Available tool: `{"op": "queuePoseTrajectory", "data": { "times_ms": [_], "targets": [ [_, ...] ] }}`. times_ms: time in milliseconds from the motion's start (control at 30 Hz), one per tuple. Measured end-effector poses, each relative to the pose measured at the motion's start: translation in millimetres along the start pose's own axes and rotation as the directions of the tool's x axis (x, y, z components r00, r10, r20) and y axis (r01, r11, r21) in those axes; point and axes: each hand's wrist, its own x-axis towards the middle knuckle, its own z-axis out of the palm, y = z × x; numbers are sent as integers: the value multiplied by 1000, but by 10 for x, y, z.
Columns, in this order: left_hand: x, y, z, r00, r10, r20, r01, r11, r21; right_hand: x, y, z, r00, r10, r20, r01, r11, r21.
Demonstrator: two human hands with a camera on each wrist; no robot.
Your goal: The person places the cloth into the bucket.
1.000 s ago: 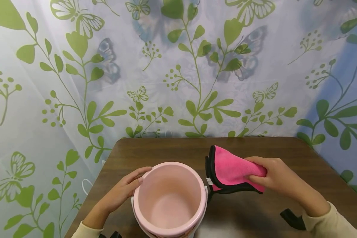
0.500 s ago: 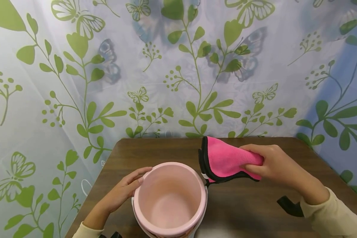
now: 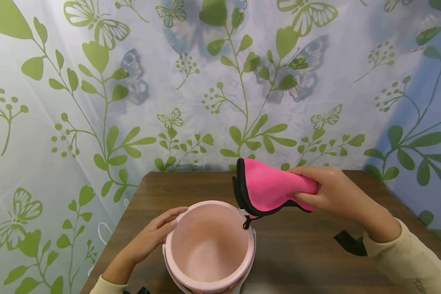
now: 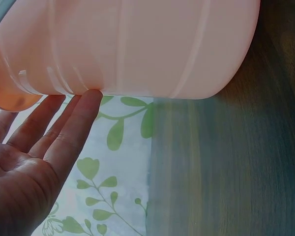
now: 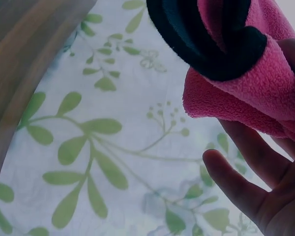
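A pink bucket (image 3: 206, 222) stands upright on the table, and its inside looks bare in the head view. My left hand (image 3: 152, 237) rests against its left side near the rim; the left wrist view has the nearly straight fingers (image 4: 71, 130) touching the outer wall. A folded pink cloth (image 3: 270, 190) with black edging is pinched between thumb and fingers of my right hand (image 3: 334, 194). The cloth's left end and its small black loop (image 3: 247, 222) hang over the bucket's right rim. Seen from the right wrist, the lower fingers (image 5: 250, 147) spread below the cloth.
The brown wooden table (image 3: 297, 253) extends behind and to the right of the bucket. A white curtain (image 3: 206, 81) with green leaves and butterflies hangs behind it and along the left side. A white bucket handle (image 3: 255, 249) lies down along the bucket's side.
My right hand has moved up and left with the pink cloth, bringing its left end from beside the bucket to over the rim. The left hand and bucket have stayed still.
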Motion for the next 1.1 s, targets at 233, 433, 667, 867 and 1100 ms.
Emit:
{"op": "queuePoseTrajectory", "data": {
  "times_ms": [233,433,667,867,1100],
  "targets": [
    [-6,-3,-4,1000,-3,0,3,1000,-5,160,-162,125,998,-48,37,45,996,83],
    [-16,12,6,1000,-12,-8,12,1000,-9,281,-250,299,992,-100,83,89,987,137],
    [-27,14,18,1000,-21,-17,21,1000,-3,330,-332,519,979,-167,120,147,976,163],
    [-23,21,18,1000,-17,-24,17,1000,17,367,-382,685,966,-196,168,171,973,153],
    [-6,6,7,1000,6,-10,-6,1000,9,400,-442,860,944,-256,206,246,966,75]
  ]
}}
